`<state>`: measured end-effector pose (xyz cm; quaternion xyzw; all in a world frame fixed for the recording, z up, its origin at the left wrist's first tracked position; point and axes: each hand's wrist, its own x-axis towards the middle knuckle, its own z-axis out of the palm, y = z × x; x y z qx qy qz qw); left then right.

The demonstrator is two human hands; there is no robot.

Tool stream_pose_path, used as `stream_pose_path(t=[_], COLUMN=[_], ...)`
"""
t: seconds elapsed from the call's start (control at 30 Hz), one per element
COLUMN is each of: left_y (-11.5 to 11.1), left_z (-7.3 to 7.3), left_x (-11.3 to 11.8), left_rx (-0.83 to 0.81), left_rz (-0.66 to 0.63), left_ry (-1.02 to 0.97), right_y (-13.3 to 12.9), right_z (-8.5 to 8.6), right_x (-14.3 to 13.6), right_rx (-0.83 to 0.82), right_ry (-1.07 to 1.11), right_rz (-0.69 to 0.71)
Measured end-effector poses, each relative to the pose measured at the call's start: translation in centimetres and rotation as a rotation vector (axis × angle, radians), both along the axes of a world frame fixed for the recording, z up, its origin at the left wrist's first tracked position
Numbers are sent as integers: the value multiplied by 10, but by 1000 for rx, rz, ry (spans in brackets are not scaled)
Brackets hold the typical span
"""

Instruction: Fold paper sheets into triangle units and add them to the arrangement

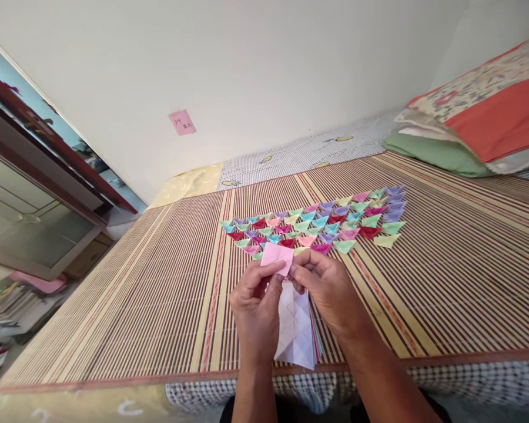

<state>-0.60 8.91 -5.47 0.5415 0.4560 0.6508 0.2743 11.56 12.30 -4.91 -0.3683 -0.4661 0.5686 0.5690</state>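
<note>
A pink sheet of paper (277, 256), with a crease across it, is held up between my two hands. My left hand (259, 294) pinches its left and lower edge between thumb and fingers. At its right edge, my right hand (320, 279) grips it with thumb and forefinger. Under my hands lies a stack of creased paper sheets (294, 335), white on top with coloured edges showing at the right. Just beyond my hands, several rows of small folded paper boats (320, 222) in many colours spread over the striped mat (171, 299); my hands hide part of the nearest row.
The mat covers a bed beside a white wall (264, 70). A pile of folded bedding (489, 111) sits at the far right. A pink note (182, 122) is stuck to the wall. To the left are a glass-panelled door (30, 205) and a stack of books (17, 305).
</note>
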Motion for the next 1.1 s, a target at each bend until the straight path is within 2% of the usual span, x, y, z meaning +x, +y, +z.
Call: stream_pose_path(t=[0.33, 0.5, 0.63, 0.73, 0.9, 0.97, 1.1], left_y=[2, 2, -1, -1, 5, 7, 8], left_z=[-1, 4, 5, 4, 4, 4, 3], left_x=[-2, -1, -3, -6, -5, -5, -7], left_rx=[138, 191, 46, -93, -193, -250, -307], left_rz=[254, 247, 87, 14, -43, -85, -123], left_ry=[398, 490, 334, 74, -373, -454, -473], right_y=[-5, -3, 0, 0, -2, -2, -2], right_z=[5, 2, 1, 1, 2, 2, -1], right_x=[3, 3, 4, 4, 4, 4, 3], right_rx=[78, 50, 15, 18, 35, 42, 50], right_ry=[-59, -25, -8, -13, -46, -53, -45], right_rz=[53, 74, 77, 71, 89, 108, 147])
